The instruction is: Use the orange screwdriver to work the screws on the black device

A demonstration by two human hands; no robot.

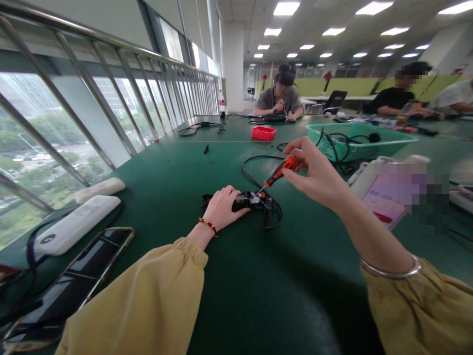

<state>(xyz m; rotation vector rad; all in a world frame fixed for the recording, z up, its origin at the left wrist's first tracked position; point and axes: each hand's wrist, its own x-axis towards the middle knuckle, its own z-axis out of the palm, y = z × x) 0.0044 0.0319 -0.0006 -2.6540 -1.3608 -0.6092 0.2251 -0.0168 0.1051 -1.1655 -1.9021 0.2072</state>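
My left hand [226, 206] is closed over a black device [244, 200] that lies on the green table [229, 276], holding it down. At its right end the device is opened up, with small metal parts and thin wires showing. A black cable [248, 170] loops out around that end. Above and to the right, my right hand [314, 170] grips the top of a red and black screwdriver [278, 172] between thumb and fingers. The screwdriver slants down to the left, its tip at the opened part of the device; whether it sits in a screw is too small to tell.
A green basket [314, 132] with cables stands behind my right hand, beside a small red tray [263, 133]. Phones [79, 281] and a white power bank [79, 224] lie at left near the railing [121, 54]. A co-worker [279, 96] sits across the table.
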